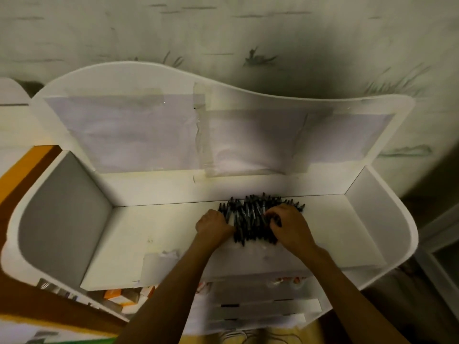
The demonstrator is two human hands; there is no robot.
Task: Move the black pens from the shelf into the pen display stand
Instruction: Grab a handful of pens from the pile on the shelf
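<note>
Black pens (250, 217) lengthwise front-to-back

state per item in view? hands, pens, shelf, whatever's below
black pens: heaped in one pile at the back of the shelf.
left hand: fingers curled into the pile's left edge, gripping pens.
right hand: fingers curled into the pile's right side, gripping pens.
white shelf: top tier bare apart from the pile.
taped paper sheets: stuck flat on the back panel.
small orange-and-white boxes: lying on a lower level.

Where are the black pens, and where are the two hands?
black pens (250, 214), head view, middle of the pile.
left hand (213, 223), head view, back of the hand.
right hand (289, 223), head view, back of the hand.
</note>
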